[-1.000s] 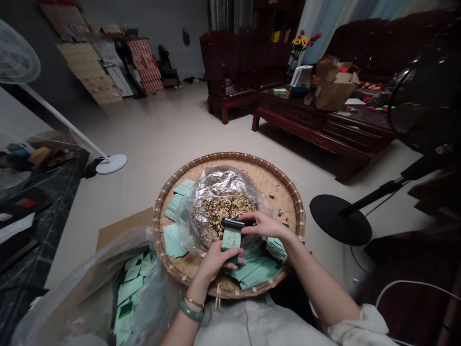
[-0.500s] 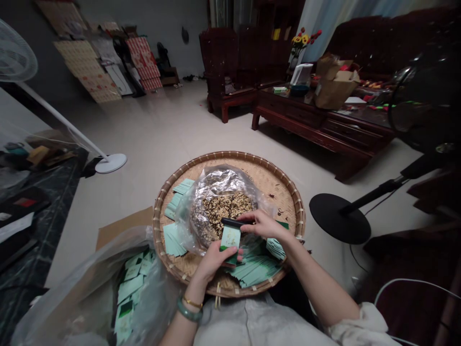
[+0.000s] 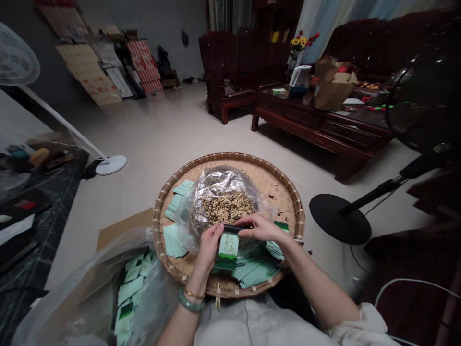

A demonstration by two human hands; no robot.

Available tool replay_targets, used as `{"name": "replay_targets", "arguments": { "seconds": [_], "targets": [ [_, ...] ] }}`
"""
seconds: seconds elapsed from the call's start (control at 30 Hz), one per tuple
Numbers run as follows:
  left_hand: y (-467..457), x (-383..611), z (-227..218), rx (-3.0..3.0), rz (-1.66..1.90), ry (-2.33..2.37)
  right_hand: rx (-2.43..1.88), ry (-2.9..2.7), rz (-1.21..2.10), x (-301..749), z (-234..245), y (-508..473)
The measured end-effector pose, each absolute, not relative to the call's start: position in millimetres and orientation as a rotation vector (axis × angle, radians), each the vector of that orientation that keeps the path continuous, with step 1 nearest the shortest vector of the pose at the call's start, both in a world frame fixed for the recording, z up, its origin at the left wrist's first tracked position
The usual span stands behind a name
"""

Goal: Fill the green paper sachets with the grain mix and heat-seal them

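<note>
A small pale-green tea-style packet (image 3: 228, 246) with gold lettering and a dark green lower band hangs over the tray. A slim black bar-shaped tool (image 3: 234, 228) lies across its top edge. My right hand (image 3: 261, 227) is closed on the tool's right part. My left hand (image 3: 210, 246) pinches the packet's upper left corner, by the tool's left end. Behind them a clear plastic bag (image 3: 225, 178) holds loose dried brown and golden pieces (image 3: 226, 207). It sits on a round woven bamboo tray (image 3: 284, 185). Fanned pale-green packets (image 3: 257, 271) lie near my right forearm.
More packet stacks (image 3: 173, 240) line the tray's left side. A large plastic bag (image 3: 77, 283) of packets stands at lower left, by a cardboard piece (image 3: 122, 226). A white fan base (image 3: 111, 165) and a black fan base (image 3: 340, 218) flank the tray. Beyond stands a wooden table (image 3: 306, 113).
My left hand has moved up from the packet's lower part to its top corner, beside the black tool's end. The packet now hangs straight below the tool, its printed front showing.
</note>
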State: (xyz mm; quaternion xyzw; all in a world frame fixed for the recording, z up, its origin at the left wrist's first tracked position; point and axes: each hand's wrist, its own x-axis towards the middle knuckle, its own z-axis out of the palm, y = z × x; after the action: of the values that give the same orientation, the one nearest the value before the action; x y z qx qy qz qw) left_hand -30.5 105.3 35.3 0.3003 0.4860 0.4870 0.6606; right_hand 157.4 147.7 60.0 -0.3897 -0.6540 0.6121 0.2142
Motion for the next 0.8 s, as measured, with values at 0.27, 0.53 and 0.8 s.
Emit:
{"name": "replay_targets", "arguments": {
  "seconds": [0.27,0.53,0.8],
  "targets": [
    [103.3,-29.7,36.3,0.674,1.159,1.149,-1.105,-1.826,1.695,155.9,57.1,147.8],
    [101.3,-32.2,36.2,0.75,0.99,1.056,-1.131,-1.88,1.574,158.5,51.4,148.0],
    [99.9,-35.1,35.4,0.798,0.91,1.141,-1.086,-1.751,1.691,155.7,51.0,144.1]
  ]
}}
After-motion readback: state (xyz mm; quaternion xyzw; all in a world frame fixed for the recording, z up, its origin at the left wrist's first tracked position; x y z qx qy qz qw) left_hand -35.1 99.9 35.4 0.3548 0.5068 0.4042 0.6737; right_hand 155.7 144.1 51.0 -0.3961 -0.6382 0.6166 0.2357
